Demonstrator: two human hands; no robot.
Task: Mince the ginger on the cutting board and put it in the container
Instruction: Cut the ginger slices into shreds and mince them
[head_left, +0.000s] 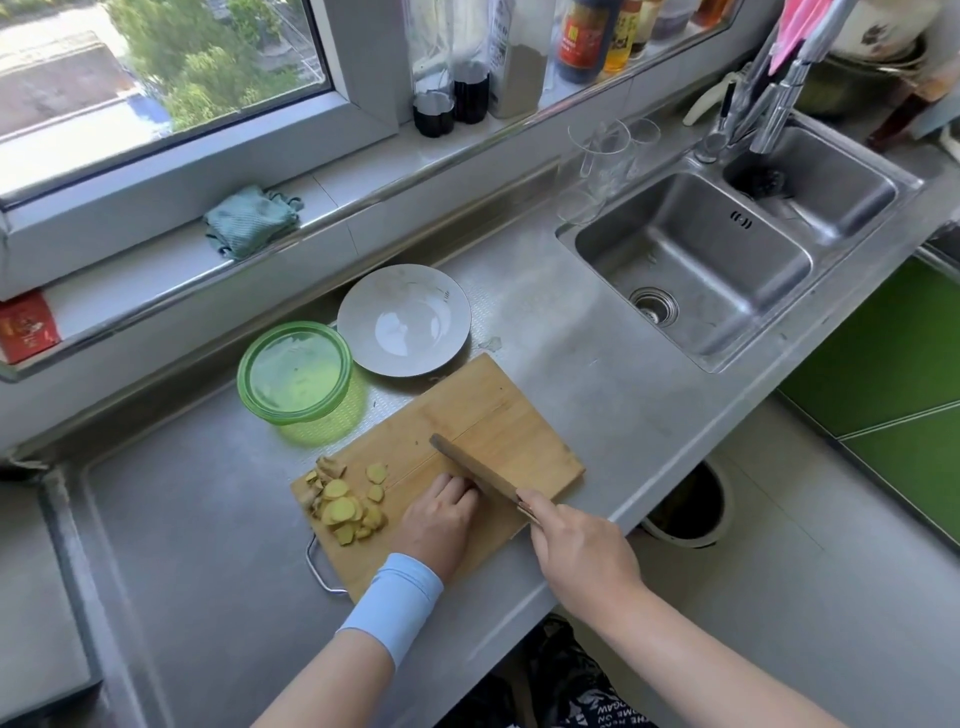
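Note:
A wooden cutting board (498, 415) lies on the steel counter. A pile of yellow ginger slices (345, 506) sits at its left end. My left hand (439, 519) rests on the board just right of the pile, fingers curled down against the knife blade; whatever is under them is hidden. My right hand (576, 551) grips the handle of a cleaver (472, 465), whose blade stands edge-down on the board beside my left fingers. A green plastic container (296, 374) stands left of the board's far end, with a grey plate (405, 319) beside it.
A double steel sink (691, 265) with a faucet (769, 93) is at the right. Clear glasses (605, 156) stand by the sink. Bottles and a teal cloth (252, 221) line the window sill. A bin (685, 506) stands on the floor below the counter edge.

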